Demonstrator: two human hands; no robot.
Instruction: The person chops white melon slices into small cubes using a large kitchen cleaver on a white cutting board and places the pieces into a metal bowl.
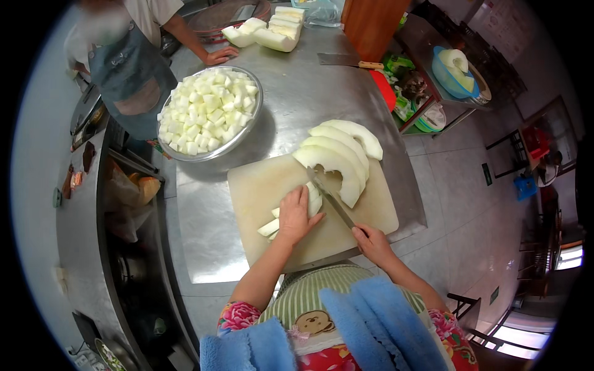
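My right hand (372, 243) grips a kitchen knife (335, 202), its blade slanting up and left across the cutting board (260, 185). Against the blade's left side lie pale melon pieces, likely winter melon (314, 200), with my left hand (297, 214) pressed flat over them. Several cut strips (269, 227) stick out to the left from under that hand. Just right of the knife, curved melon slices (330, 162) overlap in a fan, the farthest reaching past the board onto the steel table. The left hand hides part of the pieces beneath it.
A metal bowl (258, 104) heaped with melon cubes (209, 111) stands at the board's upper left. Beyond are larger melon chunks (278, 35) and a cleaver (341, 60) on the steel table (297, 88). A person in an apron (134, 79) rests a hand (222, 55) at the table's edge.
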